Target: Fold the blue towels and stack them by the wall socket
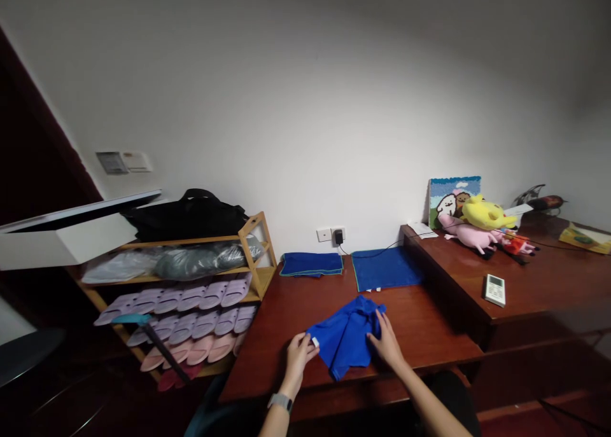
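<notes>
Blue cloth [347,338], head view: one, crumpled, lying near the front edge of the brown surface [265,341], between both hands. Left hand [305,348]: fingers and thumb nearly together at the cloth's left corner, beside a white label [315,342], apparently pinching it. Right hand [382,327]: half open, thumb apart from the fingers, against the bunched right edge; whether it grips a fold cannot be told. Opposite ends are held, presumably, to control the slack fabric. Two darker blue cloths, left one [312,264] and right one [389,269], lie flat at the back, probably placed there to leave room in front. Black plug adapter [338,236]: in the wall socket above them. Obscured: undersides of the folds; palms turned from sight. Cut off: both forearms, lower edge; pale box [90,240], left edge. Indistinct: dark object [547,203], rear right
</notes>
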`<state>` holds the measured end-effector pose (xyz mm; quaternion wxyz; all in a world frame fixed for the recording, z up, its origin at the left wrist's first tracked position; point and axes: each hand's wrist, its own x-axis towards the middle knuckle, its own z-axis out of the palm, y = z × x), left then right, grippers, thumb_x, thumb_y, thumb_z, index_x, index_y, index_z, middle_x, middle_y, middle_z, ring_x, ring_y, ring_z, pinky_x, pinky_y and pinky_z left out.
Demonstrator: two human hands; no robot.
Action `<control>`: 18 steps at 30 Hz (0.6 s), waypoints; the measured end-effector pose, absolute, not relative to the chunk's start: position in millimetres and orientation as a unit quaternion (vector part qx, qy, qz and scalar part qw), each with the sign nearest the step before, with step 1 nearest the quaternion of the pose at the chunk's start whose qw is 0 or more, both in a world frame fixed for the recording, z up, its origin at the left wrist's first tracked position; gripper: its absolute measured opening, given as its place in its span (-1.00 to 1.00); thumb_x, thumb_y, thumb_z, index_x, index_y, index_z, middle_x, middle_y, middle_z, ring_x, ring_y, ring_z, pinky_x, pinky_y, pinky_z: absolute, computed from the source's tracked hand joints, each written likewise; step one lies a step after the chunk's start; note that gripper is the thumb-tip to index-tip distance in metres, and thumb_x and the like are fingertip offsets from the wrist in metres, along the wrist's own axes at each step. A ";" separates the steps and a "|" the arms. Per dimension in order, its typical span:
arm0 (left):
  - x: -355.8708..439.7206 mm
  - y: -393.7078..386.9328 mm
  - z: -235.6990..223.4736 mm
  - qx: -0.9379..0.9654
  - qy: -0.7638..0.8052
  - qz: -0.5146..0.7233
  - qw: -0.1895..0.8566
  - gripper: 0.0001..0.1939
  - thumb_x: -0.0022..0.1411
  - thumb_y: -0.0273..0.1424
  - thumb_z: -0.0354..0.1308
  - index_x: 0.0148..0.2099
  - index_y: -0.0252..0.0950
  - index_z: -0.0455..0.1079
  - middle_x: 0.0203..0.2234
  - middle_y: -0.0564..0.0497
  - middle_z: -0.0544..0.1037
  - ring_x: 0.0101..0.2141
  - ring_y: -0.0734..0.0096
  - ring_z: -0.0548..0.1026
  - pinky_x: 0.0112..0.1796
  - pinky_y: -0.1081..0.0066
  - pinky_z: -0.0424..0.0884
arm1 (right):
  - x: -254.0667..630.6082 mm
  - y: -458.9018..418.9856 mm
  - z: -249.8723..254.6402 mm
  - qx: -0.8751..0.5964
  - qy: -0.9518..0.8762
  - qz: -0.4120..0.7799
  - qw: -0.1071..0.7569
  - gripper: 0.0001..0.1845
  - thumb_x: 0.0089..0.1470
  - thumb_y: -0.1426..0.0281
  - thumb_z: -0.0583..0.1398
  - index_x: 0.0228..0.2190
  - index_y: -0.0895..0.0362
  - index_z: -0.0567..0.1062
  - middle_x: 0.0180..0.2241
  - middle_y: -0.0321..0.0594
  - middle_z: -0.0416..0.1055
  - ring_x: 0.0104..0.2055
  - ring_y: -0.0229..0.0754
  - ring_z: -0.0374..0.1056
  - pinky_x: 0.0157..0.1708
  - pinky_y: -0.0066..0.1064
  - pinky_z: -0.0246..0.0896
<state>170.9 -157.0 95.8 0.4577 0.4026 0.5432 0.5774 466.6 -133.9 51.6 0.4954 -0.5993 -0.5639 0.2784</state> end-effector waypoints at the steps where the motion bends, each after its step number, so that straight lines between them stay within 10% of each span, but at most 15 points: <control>1: 170.3 -158.9 91.2 0.403 0.547 0.576 0.454 -0.35 -0.10 0.22 0.36 -0.28 -0.26 0.44 -0.41 -0.08 0.62 -0.36 0.15 0.68 -0.23 0.05 0.66 | 464.2 -144.6 40.6 -0.621 -0.576 0.255 0.466 -0.21 -0.06 0.17 0.30 0.23 0.02 0.40 0.30 -0.05 0.30 0.37 0.15 0.19 0.34 -0.03 0.11; 12: 174.1 -151.7 93.4 0.450 0.561 0.582 0.379 -0.30 -0.14 0.31 0.34 -0.35 -0.27 0.49 -0.44 -0.06 0.62 -0.33 0.09 0.63 -0.30 0.23 0.57 | 436.4 -198.1 48.0 -0.535 -0.774 0.167 0.296 -0.78 0.18 0.12 0.27 -0.24 -0.04 0.56 -0.12 -0.16 0.53 -0.04 0.06 0.43 -0.04 -0.22 0.31; 18: 146.3 -140.2 121.0 0.436 0.540 0.620 0.366 -0.29 -0.03 0.25 0.32 -0.14 -0.28 0.46 -0.33 -0.09 0.65 -0.31 0.16 0.65 -0.29 0.25 0.58 | 469.3 -180.1 68.6 -0.547 -0.757 0.204 0.293 -0.68 0.38 0.15 0.02 -0.23 -0.03 0.51 -0.29 -0.24 0.54 -0.26 -0.09 0.46 -0.23 -0.33 0.28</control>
